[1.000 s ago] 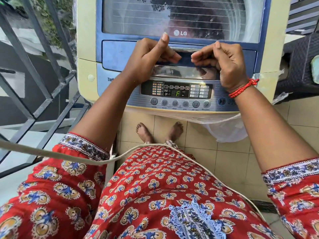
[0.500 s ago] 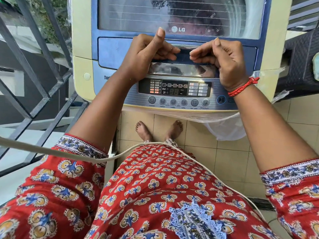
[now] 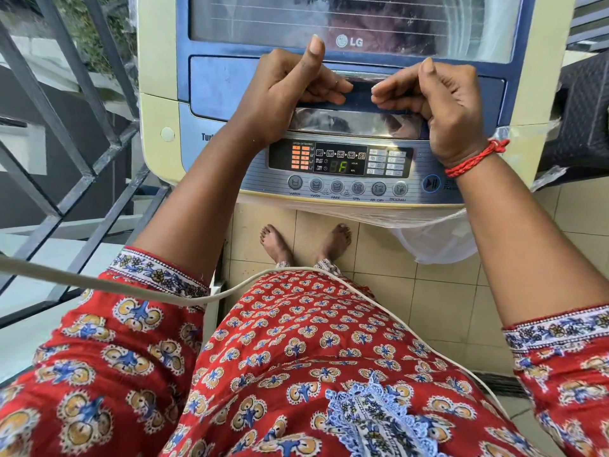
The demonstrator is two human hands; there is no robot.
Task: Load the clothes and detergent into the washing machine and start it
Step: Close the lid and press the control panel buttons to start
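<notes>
The LG top-load washing machine (image 3: pixel 158 77) stands on the tiled floor (image 3: pixel 428 291) beside a metal railing (image 3: pixel 66 143), its lid (image 3: pixel 346 34) closed. The left hand (image 3: pixel 290 94) and right hand (image 3: pixel 438 100) each curl their fingers onto the lid handle (image 3: pixel 361 90), thumbs raised. Below, the control panel (image 3: pixel 342 169) display shows a green "F". A red thread bracelet (image 3: pixel 474 158) circles the right wrist.

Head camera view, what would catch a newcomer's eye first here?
Two hands, the left hand and right hand, curl their fingers into the lid handle of the washing machine, thumbs raised. Just below them the lit control panel glows, and the red patterned dress fills the foreground.
</notes>
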